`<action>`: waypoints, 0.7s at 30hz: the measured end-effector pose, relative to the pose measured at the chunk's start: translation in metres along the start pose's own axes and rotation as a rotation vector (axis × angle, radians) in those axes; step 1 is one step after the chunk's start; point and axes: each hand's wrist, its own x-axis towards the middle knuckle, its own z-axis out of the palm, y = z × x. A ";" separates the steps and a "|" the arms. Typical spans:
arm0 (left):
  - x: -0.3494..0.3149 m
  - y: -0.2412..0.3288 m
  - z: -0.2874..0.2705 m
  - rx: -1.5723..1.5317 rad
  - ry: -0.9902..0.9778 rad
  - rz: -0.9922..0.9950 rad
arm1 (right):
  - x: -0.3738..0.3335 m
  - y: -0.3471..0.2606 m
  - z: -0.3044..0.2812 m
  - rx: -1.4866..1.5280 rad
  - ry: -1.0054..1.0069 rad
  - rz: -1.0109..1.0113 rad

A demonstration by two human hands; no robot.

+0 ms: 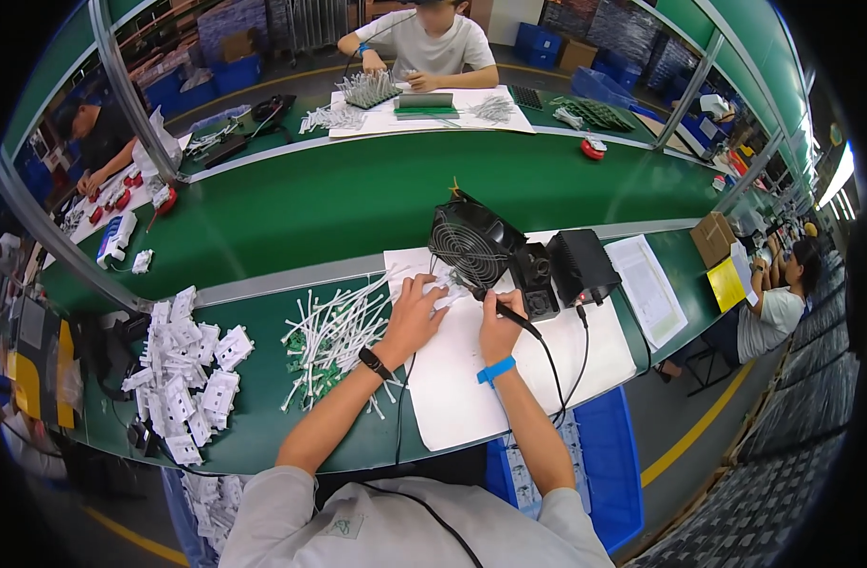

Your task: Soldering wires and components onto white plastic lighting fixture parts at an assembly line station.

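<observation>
My right hand (pixel 501 320) is closed around a black pen-shaped tool, likely a soldering iron (pixel 482 294), whose black cable trails down over the board. Its tip points up and left at a white plastic part (pixel 443 278), partly covered by fingers. My left hand (pixel 415 313) presses and steadies that part from the left. Both hands rest over a white board (pixel 462 379). Just beyond them stands a black fan (pixel 471 248) with a round wire grille. A pile of white wires with green circuit boards (pixel 334 346) lies left of my left hand.
White plastic housings (pixel 183 379) are heaped at the far left. A black power box (pixel 582 266) and a paper sheet (pixel 647 289) sit to the right. A blue bin (pixel 604 464) stands below the table edge. Across the green belt (pixel 358 204), a co-worker handles white-wired parts.
</observation>
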 end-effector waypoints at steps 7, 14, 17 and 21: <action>0.001 0.001 -0.002 0.007 0.017 0.004 | 0.000 0.008 0.001 0.040 -0.036 0.060; 0.001 -0.001 -0.001 0.004 0.036 0.009 | 0.000 0.005 0.003 0.039 -0.073 0.088; 0.001 0.000 0.000 0.006 0.034 0.002 | -0.002 0.002 0.005 -0.007 -0.084 0.073; 0.001 0.000 -0.001 -0.006 0.032 -0.002 | -0.002 -0.006 0.004 -0.037 -0.059 0.034</action>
